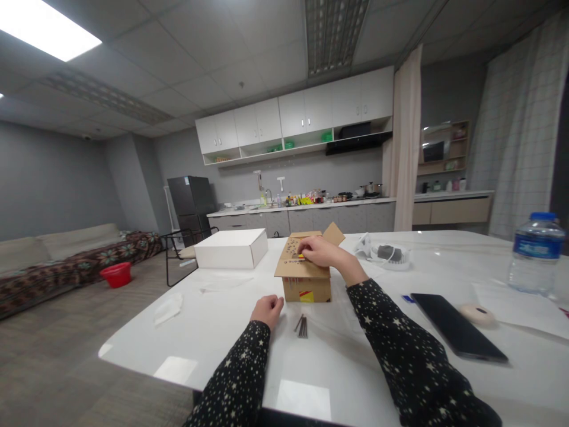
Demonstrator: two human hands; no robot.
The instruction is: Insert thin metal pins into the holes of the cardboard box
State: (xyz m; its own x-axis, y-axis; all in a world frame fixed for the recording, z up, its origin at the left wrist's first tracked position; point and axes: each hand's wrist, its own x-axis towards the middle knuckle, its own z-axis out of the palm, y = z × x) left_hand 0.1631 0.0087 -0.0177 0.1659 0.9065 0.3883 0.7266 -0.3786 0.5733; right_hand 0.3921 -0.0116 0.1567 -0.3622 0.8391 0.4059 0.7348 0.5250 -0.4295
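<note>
A small cardboard box (307,289) stands on the white table, a flap raised at its far right. Small dark and shiny bits, too small to name, dot its top. Over that top is my right hand (316,250), its fingers curled down and closed; a bit of yellow and red shows beneath them, but what they hold is hidden. My left hand (267,311) rests in a loose fist on the table by the box's near left corner, the inside of its fingers out of sight. Several long dark nails or screws (303,327) lie just in front of the box.
A white box (231,249) sits at the left. To the right are a white coiled cable item (391,256), a black phone (457,326), a beige round object (478,314) and a large water bottle (536,255). A crumpled white scrap (169,309) lies near the left edge.
</note>
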